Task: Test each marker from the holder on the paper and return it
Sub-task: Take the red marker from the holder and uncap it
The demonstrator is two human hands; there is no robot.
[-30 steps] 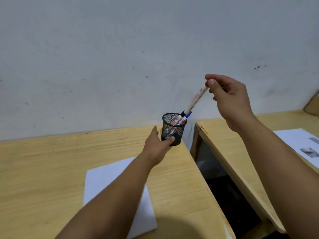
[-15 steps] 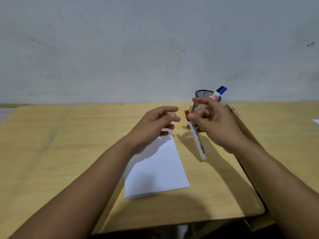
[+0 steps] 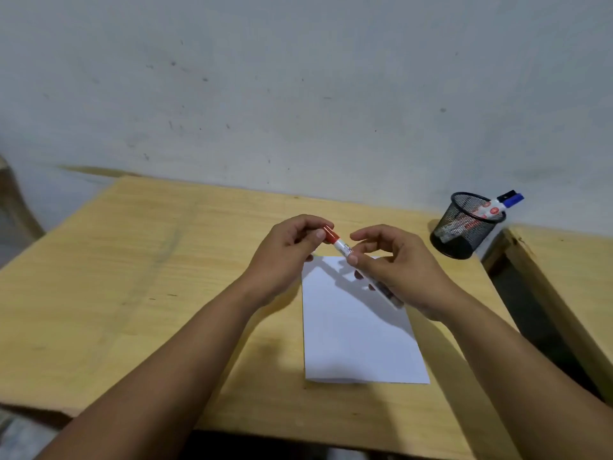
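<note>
Red-capped marker (image 3: 358, 263) held slantwise between both hands above the far end of the paper (image 3: 356, 330). The left hand (image 3: 285, 257) is curled closed, its fingertips (image 3: 320, 233) pinching the red cap (image 3: 330, 234) at the marker's upper end. The right hand (image 3: 398, 270) is loosely closed round the white barrel, thumb on top and the remaining fingers beneath; the barrel's lower end projects past the palm. The cap is seated on the barrel. The marker is clear of the sheet, which lies flat on the wooden worktop (image 3: 149, 277) directly under and in front of the hands. The black mesh holder (image 3: 464, 227) stands at the worktop's far right corner, well apart from both hands, and contains a blue-capped marker (image 3: 497, 207) leaning over its right rim. A second wooden surface (image 3: 570, 260) adjoins on the right, with a dark gap between the two.
</note>
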